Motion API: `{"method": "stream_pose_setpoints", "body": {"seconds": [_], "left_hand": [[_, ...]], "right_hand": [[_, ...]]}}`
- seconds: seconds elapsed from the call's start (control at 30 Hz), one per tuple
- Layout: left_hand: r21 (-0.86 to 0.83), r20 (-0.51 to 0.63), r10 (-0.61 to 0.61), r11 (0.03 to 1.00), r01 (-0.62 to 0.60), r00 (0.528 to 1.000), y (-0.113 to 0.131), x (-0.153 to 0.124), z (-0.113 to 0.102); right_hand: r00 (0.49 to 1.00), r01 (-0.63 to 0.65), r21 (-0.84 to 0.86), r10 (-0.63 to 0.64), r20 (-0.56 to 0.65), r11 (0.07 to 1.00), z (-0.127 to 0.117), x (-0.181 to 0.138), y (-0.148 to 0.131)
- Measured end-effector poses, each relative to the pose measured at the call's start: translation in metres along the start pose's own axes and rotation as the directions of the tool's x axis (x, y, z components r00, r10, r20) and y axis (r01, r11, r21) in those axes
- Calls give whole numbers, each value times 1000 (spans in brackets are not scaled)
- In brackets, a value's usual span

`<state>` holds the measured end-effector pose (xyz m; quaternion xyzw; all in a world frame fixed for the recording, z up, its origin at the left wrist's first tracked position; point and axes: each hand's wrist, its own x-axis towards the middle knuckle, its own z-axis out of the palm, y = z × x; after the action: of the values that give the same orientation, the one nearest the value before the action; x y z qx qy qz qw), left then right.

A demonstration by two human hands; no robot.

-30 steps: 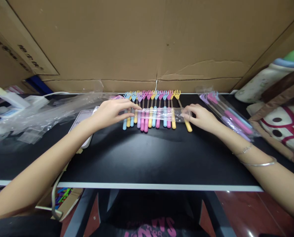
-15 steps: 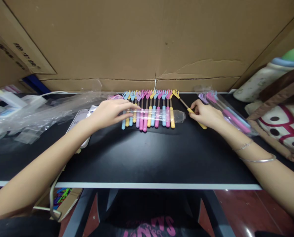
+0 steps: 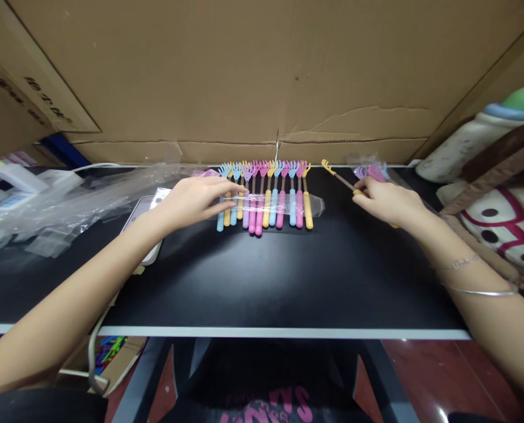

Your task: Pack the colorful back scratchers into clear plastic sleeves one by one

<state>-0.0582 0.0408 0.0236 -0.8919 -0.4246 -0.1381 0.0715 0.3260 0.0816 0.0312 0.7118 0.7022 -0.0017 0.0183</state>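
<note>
A wall of cardboard [image 3: 262, 76] closes off the back of the black desk [image 3: 262, 276], and I take everything from the row of back scratchers [image 3: 264, 197] lying at the desk's far middle — pastel handles toward me, claw heads toward the cardboard, a clear strip of film [image 3: 284, 204] across the handles. Left of the row lie crumpled clear bags [image 3: 68, 202]; right of it, a filled clear packet [image 3: 379, 173] and patterned fabric bags [image 3: 495, 200].

My left hand [image 3: 191, 200] lies flat on the row's left end, fingers spread over the handles. My right hand [image 3: 388, 202] is well clear to the right of the row, pinching one yellow scratcher [image 3: 339, 178] by its handle — its long axis slants up-left, claw pointing back toward the row.
</note>
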Motion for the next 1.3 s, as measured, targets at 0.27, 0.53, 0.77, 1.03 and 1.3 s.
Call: {"method": "stream_pose_setpoints", "body": {"seconds": [0.27,0.53,0.77,1.03,1.3], "left_hand": [[22,-10,19,1000,-19,1000,-3,0,-2],[14,-17,41,999,-40,999,-4,0,-2],[10,1,-22,1000,22,1000,0,0,-3],[-11,11,-42,999,42,999,-3,-1,-6],[10,-30,-130,991,131,991,-5,-1,-10]], "right_hand": [[990,134,154,-139,20,979,5,10,10],[969,237,257,-246,3,937,13,11,10],[953,301,257,-280,-116,919,20,18,16],[925,358,393,-380,-24,847,9,14,19],[866,356,537,-485,118,765,6,15,25]]}}
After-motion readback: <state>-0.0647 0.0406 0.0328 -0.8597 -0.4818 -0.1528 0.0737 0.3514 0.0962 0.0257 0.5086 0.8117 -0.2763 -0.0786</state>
